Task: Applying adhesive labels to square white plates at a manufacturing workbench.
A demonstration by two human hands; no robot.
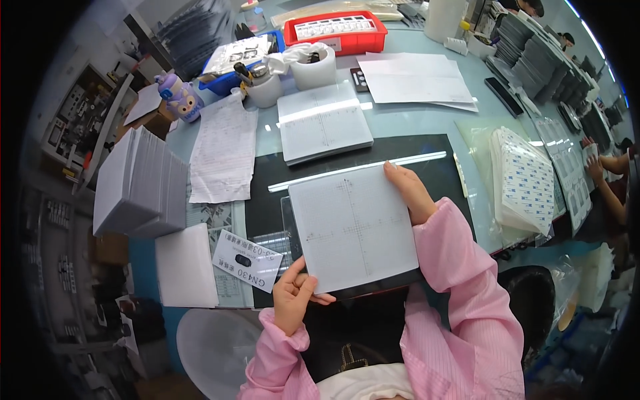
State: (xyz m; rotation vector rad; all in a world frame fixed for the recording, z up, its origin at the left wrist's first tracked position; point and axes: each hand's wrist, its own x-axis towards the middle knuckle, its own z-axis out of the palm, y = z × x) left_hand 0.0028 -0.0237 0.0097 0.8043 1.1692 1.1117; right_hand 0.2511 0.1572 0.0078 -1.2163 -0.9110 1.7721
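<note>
In front of me I hold a white rectangular sheet (353, 233) printed with a fine grid and a cross of dotted scales. It is tilted slightly over the black mat (427, 153). My left hand (295, 293) is closed at its lower left corner, thumb on top. My right hand (410, 190) grips the upper right edge, fingers hidden underneath. Beyond it lies a stack of similar marked sheets (325, 123). A clear plate edge (288, 223) shows at the held sheet's left side. A white card with a dark oval part (243, 260) lies near my left hand.
On the left stand a tall stack of white sheets (143, 183), a paper form (223, 150) and a purple bottle (180, 98). At the back are a red tray (380, 37) and white tape rolls (313, 70). White pads (523, 180) lie right; another person's hand (593, 167) is beyond them.
</note>
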